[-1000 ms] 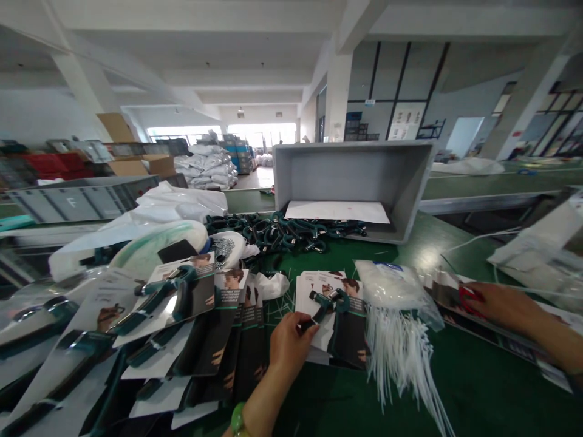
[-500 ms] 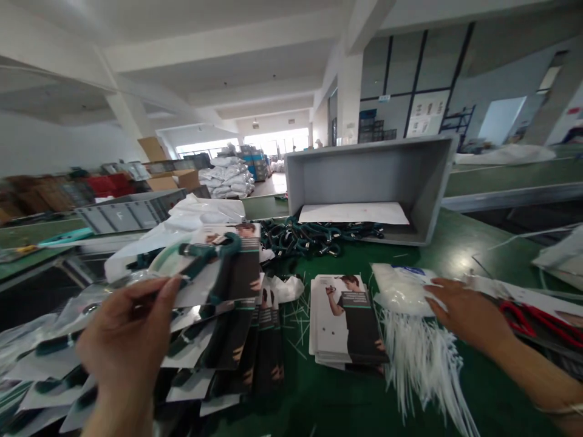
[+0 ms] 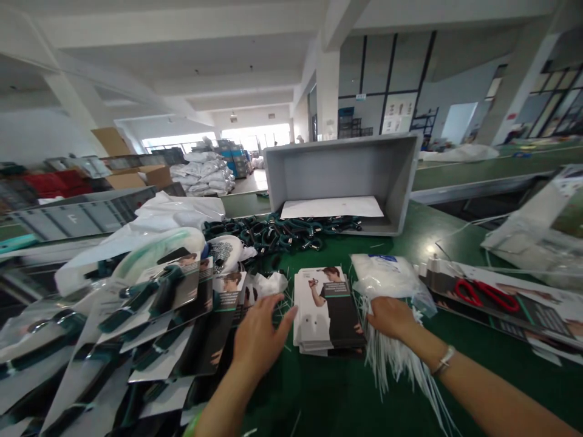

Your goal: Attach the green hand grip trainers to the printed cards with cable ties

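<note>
Carded tools are lying in an overlapping heap on the green bench, left of the card stack. A dish of small metal pieces is standing behind and left of the stack.

The left hand is hovering just left of the stack, thumb and fingers spread, apparently holding nothing; its thumb tip is ending right beside the stack's edge, contact uncertain. Judgement: if lifting a card, sliding the thumb under the top one alone is safer, as cards may be clinging together.

Loose tools are lying jumbled behind the stack, at the mouth of the grey crate, which is resting on its side. The stack is sitting between the hands, its top card showing two dark spots, probably holes.

The tie bag is lying just right of the stack. The right hand is resting over the white ties, fingers bent down; cannot tell whether it is pinching one. Judgement: ties are likely tangling, so pinching a single one and drawing it along its length is best.

Scissors are lying well right of the stack.
</note>
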Demonstrator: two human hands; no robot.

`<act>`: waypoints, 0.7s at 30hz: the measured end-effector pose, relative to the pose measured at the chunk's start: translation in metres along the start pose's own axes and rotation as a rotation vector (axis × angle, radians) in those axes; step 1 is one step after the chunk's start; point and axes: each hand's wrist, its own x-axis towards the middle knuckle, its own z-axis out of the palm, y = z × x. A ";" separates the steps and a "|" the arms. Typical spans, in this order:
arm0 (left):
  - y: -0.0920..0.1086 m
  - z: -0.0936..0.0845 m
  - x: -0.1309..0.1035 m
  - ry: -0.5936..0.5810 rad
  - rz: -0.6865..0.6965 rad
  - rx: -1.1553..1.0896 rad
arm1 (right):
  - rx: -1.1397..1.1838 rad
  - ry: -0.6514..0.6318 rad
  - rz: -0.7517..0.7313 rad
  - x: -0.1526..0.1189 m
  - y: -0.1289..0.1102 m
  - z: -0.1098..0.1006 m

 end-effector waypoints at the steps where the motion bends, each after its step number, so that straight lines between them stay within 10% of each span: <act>1: 0.009 0.023 0.006 -0.123 -0.067 -0.010 | 0.021 -0.002 0.023 0.002 0.000 0.002; 6: 0.013 0.078 0.029 -0.309 -0.239 -0.002 | 0.193 -0.025 0.080 0.006 0.017 0.007; 21: -0.009 0.080 0.031 -0.166 -0.371 -0.475 | 0.758 -0.121 0.138 -0.035 0.053 0.002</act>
